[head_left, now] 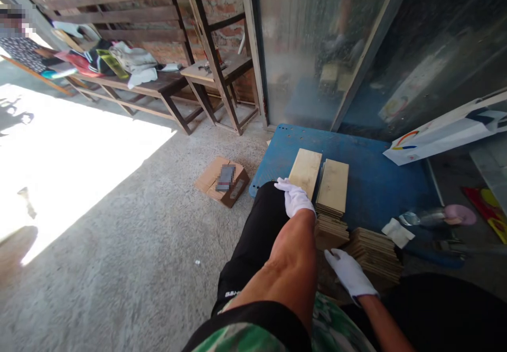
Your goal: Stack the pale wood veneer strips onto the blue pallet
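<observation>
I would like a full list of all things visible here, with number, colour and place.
wooden boards: many, pale tan, piles on and before blue table
blue table: one, blue, before glass panels
glass panels: two, greyish, behind table
cardboard box: one, brown, floor
object: one, dark, blurred, on box
bench: one, brown, against brick wall
cloths and bags: several, mixed colours, on bench
chair: one, brown, beside bench
paper bag: one, white, right
crumpled paper: one, white, table's right
person: one, patterned clothing, far left
floor: one, grey, left
left hand: one, white glove, by left boards
right hand: one, white glove, by near boards
leg: one, black trousers, left of boards
</observation>
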A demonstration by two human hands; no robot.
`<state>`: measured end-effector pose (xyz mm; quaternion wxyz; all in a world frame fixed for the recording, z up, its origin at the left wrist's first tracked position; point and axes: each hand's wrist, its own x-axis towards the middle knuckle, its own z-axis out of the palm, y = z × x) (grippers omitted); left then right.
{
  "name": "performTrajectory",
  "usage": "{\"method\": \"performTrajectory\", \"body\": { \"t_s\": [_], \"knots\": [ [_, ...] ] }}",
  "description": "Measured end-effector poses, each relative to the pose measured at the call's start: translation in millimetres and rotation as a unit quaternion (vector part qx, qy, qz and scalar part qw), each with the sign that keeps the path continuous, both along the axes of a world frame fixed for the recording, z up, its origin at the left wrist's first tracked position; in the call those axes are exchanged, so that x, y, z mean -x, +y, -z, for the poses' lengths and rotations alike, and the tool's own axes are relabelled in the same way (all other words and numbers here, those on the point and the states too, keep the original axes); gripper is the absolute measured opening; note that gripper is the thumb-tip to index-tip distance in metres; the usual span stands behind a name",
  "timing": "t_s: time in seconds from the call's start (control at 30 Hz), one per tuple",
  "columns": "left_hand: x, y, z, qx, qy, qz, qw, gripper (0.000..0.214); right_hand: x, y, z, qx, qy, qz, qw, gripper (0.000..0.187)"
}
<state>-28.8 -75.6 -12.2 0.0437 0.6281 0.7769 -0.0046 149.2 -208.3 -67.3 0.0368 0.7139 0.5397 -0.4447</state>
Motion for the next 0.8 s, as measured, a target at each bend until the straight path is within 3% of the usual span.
{"method": "performTrajectory", "body": {
  "t_s": [0.27,0.57,0.8],
  "knots": [
    [-5,0,-6.1,-0.002,-0.015,-0.009,1.000,0.058,0,-2,8.7,0.001,0.006,-0.010,1.000,0.049],
    [-16,-3,1.9,0.018,0.053,0.033,0.998,0.062,-5,-3,13.0,-0.003,0.015,0.009,1.000,0.045],
    [-14,1,-5.3,0.039,0.101,0.052,0.993,0.061,-1,-3,14.9,-0.003,0.005,0.018,1.000,0.045]
  ]
}}
